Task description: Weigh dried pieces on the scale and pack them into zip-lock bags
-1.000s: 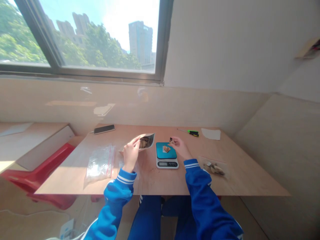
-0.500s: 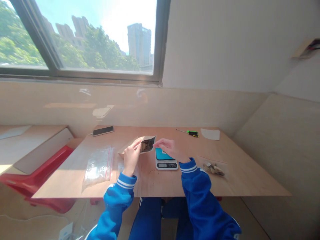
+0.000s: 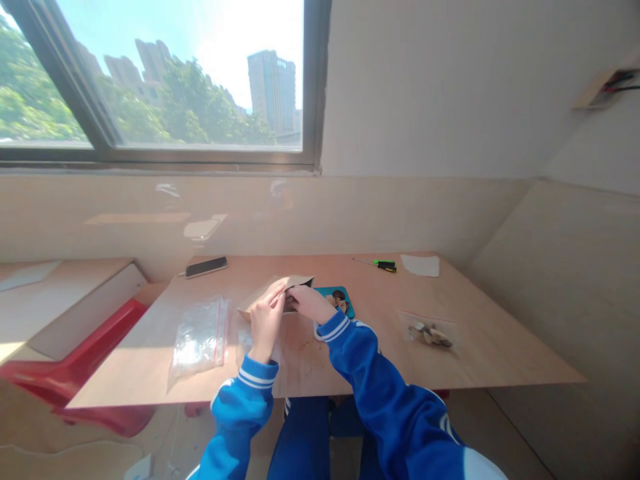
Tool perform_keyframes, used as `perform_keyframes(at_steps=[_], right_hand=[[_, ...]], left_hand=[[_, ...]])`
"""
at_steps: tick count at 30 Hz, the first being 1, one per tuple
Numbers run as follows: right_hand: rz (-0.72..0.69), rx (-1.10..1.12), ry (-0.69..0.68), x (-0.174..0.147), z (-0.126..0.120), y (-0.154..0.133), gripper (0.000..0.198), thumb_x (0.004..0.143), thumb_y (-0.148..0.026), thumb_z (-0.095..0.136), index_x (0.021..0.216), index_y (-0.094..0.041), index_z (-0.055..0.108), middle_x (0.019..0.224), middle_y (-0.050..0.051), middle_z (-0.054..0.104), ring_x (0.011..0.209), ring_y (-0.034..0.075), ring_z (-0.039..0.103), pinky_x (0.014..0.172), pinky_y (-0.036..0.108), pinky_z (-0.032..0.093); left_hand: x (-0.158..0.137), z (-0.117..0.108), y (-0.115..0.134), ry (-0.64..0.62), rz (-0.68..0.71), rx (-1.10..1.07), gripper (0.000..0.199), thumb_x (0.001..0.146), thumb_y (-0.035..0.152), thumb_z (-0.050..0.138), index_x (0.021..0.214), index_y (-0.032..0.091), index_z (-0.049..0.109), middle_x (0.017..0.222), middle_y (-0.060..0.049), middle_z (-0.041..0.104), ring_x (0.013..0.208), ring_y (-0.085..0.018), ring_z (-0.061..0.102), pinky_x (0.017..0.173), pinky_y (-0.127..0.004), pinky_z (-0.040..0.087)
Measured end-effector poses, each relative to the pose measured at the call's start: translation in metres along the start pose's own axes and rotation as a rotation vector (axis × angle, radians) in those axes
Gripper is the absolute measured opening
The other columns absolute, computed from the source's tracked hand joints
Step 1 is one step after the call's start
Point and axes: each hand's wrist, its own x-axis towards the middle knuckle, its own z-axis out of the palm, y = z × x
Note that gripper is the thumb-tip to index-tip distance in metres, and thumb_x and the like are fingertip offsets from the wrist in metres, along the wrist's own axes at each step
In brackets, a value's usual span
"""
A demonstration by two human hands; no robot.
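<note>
Table, wood-topped, 1, below window, 1; scale, 1; phone, 1. Left hand pinches 1 paper bag; right hand, fingers inside bag's mouth, grip hidden.

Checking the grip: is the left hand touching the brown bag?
Touching. The head view shows the left hand with its fingers over the side of the brown bag, near its mouth.
</note>
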Motion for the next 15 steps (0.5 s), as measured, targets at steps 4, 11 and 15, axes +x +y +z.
perform_keyframes(at_steps=[4, 11, 15], right_hand=[[0.074, 0.112, 0.129, -0.033, -0.033, 0.018, 0.016, 0.088, -0.013, 0.056, 0.099, -0.018, 0.066, 0.099, 0.006, 0.070, 0.093, 0.018, 0.063, 0.084, 0.032, 0.049], [0.378, 0.520, 0.226, -0.076, -0.020, 0.087, 0.026, 0.078, -0.034, 0.066, 0.095, -0.015, 0.065, 0.082, 0.004, 0.070, 0.067, 0.014, 0.061, 0.062, 0.027, 0.050], [0.385, 0.513, 0.161, -0.074, 0.020, 0.108, 0.020, 0.077, -0.031, 0.067, 0.087, -0.014, 0.069, 0.077, 0.005, 0.069, 0.067, 0.015, 0.062, 0.066, 0.030, 0.052]], left_hand=[[0.009, -0.010, 0.006, 0.032, -0.048, 0.068, 0.029, 0.085, 0.030, 0.055, 0.109, 0.025, 0.071, 0.107, -0.002, 0.074, 0.101, -0.021, 0.069, 0.088, -0.029, 0.054], [0.028, -0.015, -0.007, 0.099, -0.012, 0.052, 0.029, 0.085, 0.034, 0.055, 0.107, 0.026, 0.072, 0.107, -0.003, 0.074, 0.100, -0.021, 0.069, 0.091, -0.032, 0.052], [0.031, -0.017, -0.011, 0.117, -0.012, 0.050, 0.030, 0.084, 0.035, 0.055, 0.108, 0.026, 0.071, 0.107, -0.004, 0.074, 0.098, -0.021, 0.070, 0.088, -0.032, 0.053]])
